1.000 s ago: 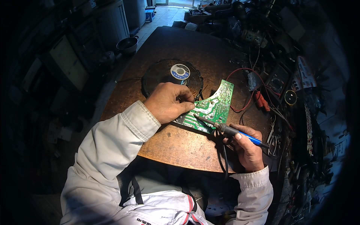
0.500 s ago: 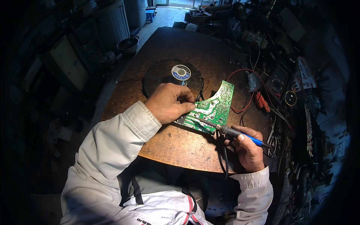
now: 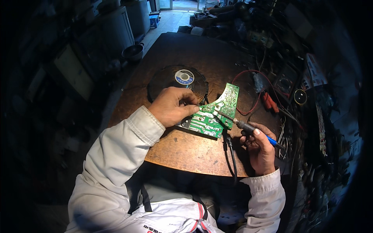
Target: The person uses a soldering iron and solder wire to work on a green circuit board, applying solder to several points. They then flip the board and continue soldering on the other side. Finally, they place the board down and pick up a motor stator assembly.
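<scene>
The green circuit board point(image 3: 215, 114), curved along one side, lies near the middle of the round wooden table point(image 3: 186, 151), closer to the person's edge than the far one. The left hand point(image 3: 173, 105) rests on the board's left end, fingers curled and pinching something small at the fingertips, though it is too fine to make out what. The right hand point(image 3: 259, 146) is closed around a soldering iron point(image 3: 248, 127) with a blue handle, its metal tip laid across the board's right half. A black cable point(image 3: 232, 155) runs from under the board toward the table's near edge. Just behind the left hand sits a flat dark coil disc point(image 3: 176, 82) with a round blue-and-white label at its centre. Bare wood lies open in front of the board and across the far half of the table. To the right, a red wire point(image 3: 254, 91) loops past red-handled pliers point(image 3: 269, 101) near the table's right edge, where clutter crowds in. Beyond that edge a white printed sheet point(image 3: 314, 72) hangs among dark gear. A dark bowl point(image 3: 133, 51) stands off the table's far left.
</scene>
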Available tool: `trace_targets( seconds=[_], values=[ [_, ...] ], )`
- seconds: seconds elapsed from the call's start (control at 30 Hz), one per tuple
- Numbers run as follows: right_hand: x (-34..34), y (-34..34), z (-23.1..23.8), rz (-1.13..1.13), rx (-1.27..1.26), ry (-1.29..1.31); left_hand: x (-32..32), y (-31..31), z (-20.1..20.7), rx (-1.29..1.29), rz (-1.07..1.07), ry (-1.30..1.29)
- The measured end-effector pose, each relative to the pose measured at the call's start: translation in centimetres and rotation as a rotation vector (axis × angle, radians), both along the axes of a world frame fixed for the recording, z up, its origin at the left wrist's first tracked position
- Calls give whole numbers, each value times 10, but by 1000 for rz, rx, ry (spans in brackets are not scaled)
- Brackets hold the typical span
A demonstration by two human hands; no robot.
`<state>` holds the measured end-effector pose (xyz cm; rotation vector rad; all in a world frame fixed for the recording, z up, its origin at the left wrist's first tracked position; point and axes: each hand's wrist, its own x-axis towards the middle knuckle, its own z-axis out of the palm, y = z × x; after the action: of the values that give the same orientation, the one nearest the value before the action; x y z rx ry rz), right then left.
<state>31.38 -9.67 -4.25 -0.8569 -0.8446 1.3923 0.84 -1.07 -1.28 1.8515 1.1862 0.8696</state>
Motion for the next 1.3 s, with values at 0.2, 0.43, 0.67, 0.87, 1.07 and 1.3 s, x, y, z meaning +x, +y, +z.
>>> trace_targets(
  seconds=[0.2, 0.43, 0.67, 0.87, 1.07, 1.3],
  values=[
    [1, 0, 2, 20, 8, -8, -1, 1, 0, 3, 10, 20],
    [0, -3, 1, 94, -24, -65, -3, 3, -4, -4, -24, 1],
    [-4, -2, 1, 125, -29, -139, -2, 2, -3, -26, -5, 5],
    [-4, -1, 1, 128, -20, -180, 0, 1, 0, -4, 1, 28],
    [-4, -1, 2, 135, -25, -191, -1, 0, 0, -2, -1, 37],
    [-6, -1, 4, 135, -31, -188, -1, 2, -2, -15, -12, 22]
  ],
)
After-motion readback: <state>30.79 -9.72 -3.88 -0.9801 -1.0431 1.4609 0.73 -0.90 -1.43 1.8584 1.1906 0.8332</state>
